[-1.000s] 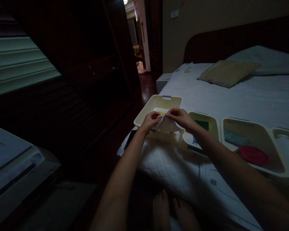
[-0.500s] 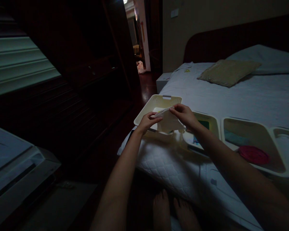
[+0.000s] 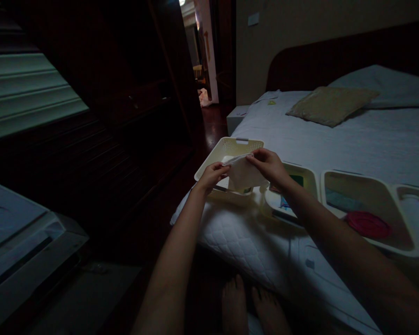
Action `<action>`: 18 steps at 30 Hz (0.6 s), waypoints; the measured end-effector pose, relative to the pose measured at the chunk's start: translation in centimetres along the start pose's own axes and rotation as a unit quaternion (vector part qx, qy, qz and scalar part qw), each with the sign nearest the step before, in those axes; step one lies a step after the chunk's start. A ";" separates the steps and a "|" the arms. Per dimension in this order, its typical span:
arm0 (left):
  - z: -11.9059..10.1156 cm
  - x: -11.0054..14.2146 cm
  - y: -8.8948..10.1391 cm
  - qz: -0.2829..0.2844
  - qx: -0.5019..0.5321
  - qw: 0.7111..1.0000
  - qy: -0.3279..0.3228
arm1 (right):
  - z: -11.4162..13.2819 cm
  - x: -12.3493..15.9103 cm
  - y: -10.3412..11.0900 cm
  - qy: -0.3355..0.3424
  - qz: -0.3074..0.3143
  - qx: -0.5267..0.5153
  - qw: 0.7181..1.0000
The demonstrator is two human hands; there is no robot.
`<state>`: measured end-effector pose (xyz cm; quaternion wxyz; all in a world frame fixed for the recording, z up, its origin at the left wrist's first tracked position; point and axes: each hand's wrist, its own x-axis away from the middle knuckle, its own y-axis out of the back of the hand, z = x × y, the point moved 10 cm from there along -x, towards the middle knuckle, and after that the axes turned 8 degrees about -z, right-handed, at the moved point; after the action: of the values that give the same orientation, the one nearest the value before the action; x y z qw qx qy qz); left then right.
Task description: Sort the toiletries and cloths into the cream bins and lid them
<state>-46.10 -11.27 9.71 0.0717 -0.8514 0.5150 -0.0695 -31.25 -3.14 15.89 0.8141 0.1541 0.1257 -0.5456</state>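
A folded white cloth-like sheet [image 3: 246,173] is stretched between my two hands; whether it is cloth or tissue I cannot tell. My left hand [image 3: 212,176] pinches its left upper corner. At the right end of the upper edge, my right hand [image 3: 269,165] grips it between thumb and fingers. Both hands are held over the near side of a cream plastic basket [image 3: 209,160] with perforated walls. The sheet hides part of what lies in that basket. Right of it, partly behind my right forearm, is another cream basket [image 3: 312,179] with a green item [image 3: 296,179] inside.
Farther right, a cream basket [image 3: 366,179] holds a red round item [image 3: 368,224] and a greyish-green cloth [image 3: 342,200]. At the right edge, a basket contains a white bottle [image 3: 414,209]. All stand on the bed [image 3: 237,232]. A white appliance [image 3: 24,242] is at left.
My hands have drawn apart, the right one moving up and right, the left slightly left. The sheet, bunched earlier, now hangs spread between them.
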 end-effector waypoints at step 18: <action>-9.2 1.9 -2.4 -0.077 0.040 0.976 -0.199 | 6.7 -0.4 3.3 0.096 -0.090 -0.007 0.991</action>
<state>-44.91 -12.33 19.25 0.2015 -0.8815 0.4203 0.0755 -28.07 -4.21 22.62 0.7467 0.1881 0.2203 -0.5988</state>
